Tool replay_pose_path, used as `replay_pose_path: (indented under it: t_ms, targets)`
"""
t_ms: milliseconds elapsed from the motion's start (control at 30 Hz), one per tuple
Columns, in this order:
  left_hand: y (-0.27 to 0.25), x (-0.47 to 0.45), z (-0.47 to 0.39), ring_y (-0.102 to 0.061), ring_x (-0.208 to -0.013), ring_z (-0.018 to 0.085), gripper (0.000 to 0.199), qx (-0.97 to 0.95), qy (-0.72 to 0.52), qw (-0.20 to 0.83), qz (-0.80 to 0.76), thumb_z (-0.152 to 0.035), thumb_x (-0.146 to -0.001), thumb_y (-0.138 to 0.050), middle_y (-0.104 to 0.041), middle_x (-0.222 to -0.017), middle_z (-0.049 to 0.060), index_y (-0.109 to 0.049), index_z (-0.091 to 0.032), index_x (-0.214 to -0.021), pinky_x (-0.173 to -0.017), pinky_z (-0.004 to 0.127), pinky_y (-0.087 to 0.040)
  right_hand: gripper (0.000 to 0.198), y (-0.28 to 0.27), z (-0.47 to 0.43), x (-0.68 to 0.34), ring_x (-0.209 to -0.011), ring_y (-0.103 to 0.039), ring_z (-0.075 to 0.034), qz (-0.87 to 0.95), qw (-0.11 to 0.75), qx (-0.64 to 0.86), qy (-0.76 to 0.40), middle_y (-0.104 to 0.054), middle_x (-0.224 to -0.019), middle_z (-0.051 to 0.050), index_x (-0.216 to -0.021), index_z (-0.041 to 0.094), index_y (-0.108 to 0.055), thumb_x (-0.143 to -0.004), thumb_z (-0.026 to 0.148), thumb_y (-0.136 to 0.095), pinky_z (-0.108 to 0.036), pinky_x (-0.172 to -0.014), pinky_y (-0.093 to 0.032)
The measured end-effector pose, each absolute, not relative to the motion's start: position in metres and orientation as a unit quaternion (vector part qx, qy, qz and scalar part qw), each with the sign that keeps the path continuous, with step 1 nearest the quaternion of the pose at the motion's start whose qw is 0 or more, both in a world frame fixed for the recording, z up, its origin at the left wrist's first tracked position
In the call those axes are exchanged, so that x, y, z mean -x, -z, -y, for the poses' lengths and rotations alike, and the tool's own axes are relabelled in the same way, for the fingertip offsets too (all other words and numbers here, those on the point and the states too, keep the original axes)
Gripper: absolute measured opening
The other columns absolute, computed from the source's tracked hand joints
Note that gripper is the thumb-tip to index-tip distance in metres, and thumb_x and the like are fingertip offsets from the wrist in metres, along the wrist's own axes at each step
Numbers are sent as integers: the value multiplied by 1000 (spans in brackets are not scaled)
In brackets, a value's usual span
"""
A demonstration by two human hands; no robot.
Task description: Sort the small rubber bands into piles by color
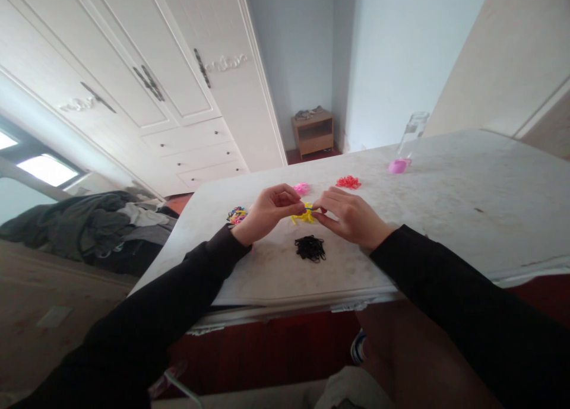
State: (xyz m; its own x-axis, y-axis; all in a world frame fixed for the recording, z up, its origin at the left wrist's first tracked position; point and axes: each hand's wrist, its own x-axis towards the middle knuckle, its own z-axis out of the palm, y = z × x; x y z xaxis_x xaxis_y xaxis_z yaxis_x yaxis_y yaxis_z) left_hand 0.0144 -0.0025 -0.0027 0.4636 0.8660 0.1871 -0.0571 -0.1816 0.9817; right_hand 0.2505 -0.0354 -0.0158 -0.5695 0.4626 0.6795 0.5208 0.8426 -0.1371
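Note:
My left hand (276, 209) and my right hand (342, 215) meet over the middle of the white table. Between their pinched fingertips a small blue rubber band (309, 208) is stretched, one end at each hand. Just beneath the fingers lies a pile of yellow rubber bands (303, 217), partly hidden. Nearer to me is a pile of black rubber bands (310, 249). Mixed-colour bands (236, 215) are heaped beside my left wrist. Beyond my hands sit pink bands (301, 189), half covered by the left fingers, and red bands (348, 182).
At the far right of the table (445, 219) stands a clear glass bottle (412, 135) with a pink object (398, 166) at its base. Dark clothes (89, 225) are piled to the left. A white wardrobe (178, 100) and a small wooden cabinet (314, 133) stand behind.

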Motion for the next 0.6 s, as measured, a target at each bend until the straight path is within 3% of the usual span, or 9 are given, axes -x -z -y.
replay_pose_path:
  t_ms: [133,333,600]
  targets:
    - [4,-13,2,-78,-75,14,35,-655,-405,553,-319,-32,-75,-98,-79,-80,2,-71,-16,-88,-76,27,-64,14,14,33,-254,-85,-59,-24,877,379,290,47,-69,-88,-7,-94,21,-65,-104,17,-55,-36,-78,-47]
    - [-2,2,-11,-76,-70,14,28,-655,-439,520,-328,-35,-80,-91,-76,-75,2,-71,-16,-87,-73,27,-64,11,12,11,-300,-79,-60,-23,803,457,382,37,-65,-80,-4,-85,24,-64,-94,18,-59,-37,-75,-47]
    - [-28,55,-41,-66,-59,13,15,-759,-361,349,-414,-27,-77,-85,-71,-66,2,-74,-17,-81,-62,28,-57,5,10,8,-336,-71,-62,-23,816,416,398,-53,-68,-74,-4,-73,25,-67,-78,22,-68,-38,-70,-48]
